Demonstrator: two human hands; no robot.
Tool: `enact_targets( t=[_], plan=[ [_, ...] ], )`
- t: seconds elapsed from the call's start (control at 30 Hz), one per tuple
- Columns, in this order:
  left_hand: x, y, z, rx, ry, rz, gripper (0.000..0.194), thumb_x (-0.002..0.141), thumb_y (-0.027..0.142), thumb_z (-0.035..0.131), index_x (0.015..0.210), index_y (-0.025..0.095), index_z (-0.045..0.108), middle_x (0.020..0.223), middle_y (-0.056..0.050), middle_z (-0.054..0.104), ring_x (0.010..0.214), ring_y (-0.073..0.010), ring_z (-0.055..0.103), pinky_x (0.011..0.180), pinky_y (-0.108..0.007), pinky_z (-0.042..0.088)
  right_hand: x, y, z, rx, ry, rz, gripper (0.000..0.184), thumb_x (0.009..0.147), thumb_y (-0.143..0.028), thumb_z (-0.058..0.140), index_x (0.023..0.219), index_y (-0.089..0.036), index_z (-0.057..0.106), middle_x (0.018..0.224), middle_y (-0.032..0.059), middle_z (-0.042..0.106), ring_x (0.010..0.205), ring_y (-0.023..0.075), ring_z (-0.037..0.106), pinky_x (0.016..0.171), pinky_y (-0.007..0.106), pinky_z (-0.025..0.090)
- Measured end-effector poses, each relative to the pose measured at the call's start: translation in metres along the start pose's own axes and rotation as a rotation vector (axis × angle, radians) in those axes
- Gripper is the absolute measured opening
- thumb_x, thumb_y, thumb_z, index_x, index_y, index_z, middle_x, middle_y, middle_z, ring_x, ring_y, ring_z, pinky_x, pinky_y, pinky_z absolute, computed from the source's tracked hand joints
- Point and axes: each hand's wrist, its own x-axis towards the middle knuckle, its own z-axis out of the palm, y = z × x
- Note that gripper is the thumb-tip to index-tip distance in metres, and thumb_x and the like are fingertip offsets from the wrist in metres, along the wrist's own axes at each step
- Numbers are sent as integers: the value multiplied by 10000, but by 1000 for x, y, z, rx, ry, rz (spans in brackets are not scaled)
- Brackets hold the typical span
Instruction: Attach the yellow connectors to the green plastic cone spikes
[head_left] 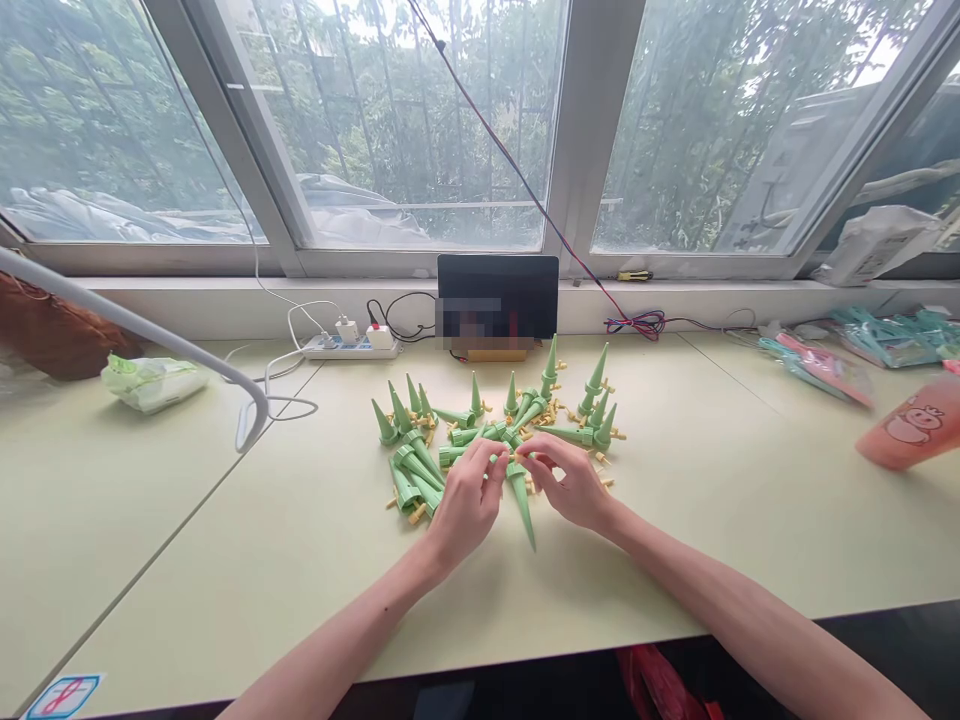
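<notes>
My left hand [471, 492] and my right hand [568, 478] meet above the middle of a pile of green plastic watering spikes. Between their fingertips is a small yellow valve [513, 457], pinched from both sides and partly hidden by the fingers. Just below it, a green watering spike [522, 505] lies with its tip toward me; whether it touches the valve I cannot tell. Several more spikes lie on their sides by my left hand, such as one green spike [420, 460]. Others stand point up behind, like the tall spike [597, 370], with yellow valves at their bases.
A dark tablet [497, 295] leans at the window sill. To its left are a power strip [352, 347] with cables and a packet of wipes [154, 382]. A grey curved bar [150, 325] crosses the left side. An orange cup [911, 425] and plastic packets [817, 368] sit right.
</notes>
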Motion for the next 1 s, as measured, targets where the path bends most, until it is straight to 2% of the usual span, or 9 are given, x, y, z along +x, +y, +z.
enact_targets(
  t=[0.1, 0.27, 0.47, 0.6, 0.7, 0.8, 0.9, 1.0],
  plan=[
    [0, 0, -1, -11, -15, 15, 225, 1045, 303, 417, 887, 202, 541, 861, -15, 538, 694, -131, 538, 608, -237, 444, -1, 1, 0, -3, -18, -4, 140, 1025, -257, 506, 986, -198, 627, 838, 24, 600, 553, 102, 541, 514, 250, 446],
    [-1, 1, -1, -12, -14, 49, 240, 1045, 287, 409, 855, 201, 529, 834, -13, 536, 708, -139, 536, 618, -238, 449, 0, -1, 0, 19, -49, -14, 140, 1024, -286, 516, 1046, -202, 626, 890, 38, 618, 595, 113, 572, 549, 260, 490],
    [0, 2, 0, 23, -19, 68, 251, 1044, 270, 404, 840, 199, 531, 812, -15, 544, 715, -143, 538, 623, -239, 456, 2, -3, -1, 3, -66, -37, 167, 1034, -280, 488, 994, -209, 634, 859, 39, 613, 600, 122, 549, 536, 262, 483],
    [1, 2, -1, 62, 15, 77, 225, 1037, 243, 411, 859, 201, 543, 828, -20, 553, 739, -148, 549, 628, -238, 464, 2, 2, -2, -32, 16, -5, 153, 1025, -274, 499, 974, -204, 625, 861, 42, 618, 584, 117, 534, 537, 267, 487],
    [0, 1, -2, 107, -18, 120, 149, 1007, 190, 445, 999, 212, 592, 978, -44, 600, 690, -130, 569, 596, -235, 469, 2, 7, -4, -25, 113, 43, 136, 1021, -281, 502, 999, -206, 615, 907, 55, 631, 597, 119, 547, 536, 266, 503],
    [-4, 1, -1, 236, -153, 195, 286, 952, 91, 449, 1137, 237, 610, 1209, -73, 600, 567, -85, 543, 575, -244, 476, 3, 10, -7, -22, 174, 79, 131, 1020, -289, 503, 1003, -207, 603, 909, 52, 628, 569, 108, 542, 499, 251, 488],
    [-8, -1, 1, 393, -255, 241, 395, 881, 15, 447, 1139, 249, 631, 1362, -79, 563, 544, -84, 563, 567, -255, 490, 5, 12, -8, -26, 192, 86, 130, 1019, -295, 505, 999, -208, 600, 903, 49, 624, 556, 104, 539, 484, 244, 479],
    [-10, -3, 2, 486, -300, 259, 435, 836, -20, 441, 1126, 237, 641, 1408, -95, 549, 595, -119, 624, 566, -268, 503, 6, 14, -8, -38, 195, 86, 137, 1020, -302, 500, 994, -210, 598, 899, 47, 623, 551, 105, 535, 480, 245, 475]
  ],
)
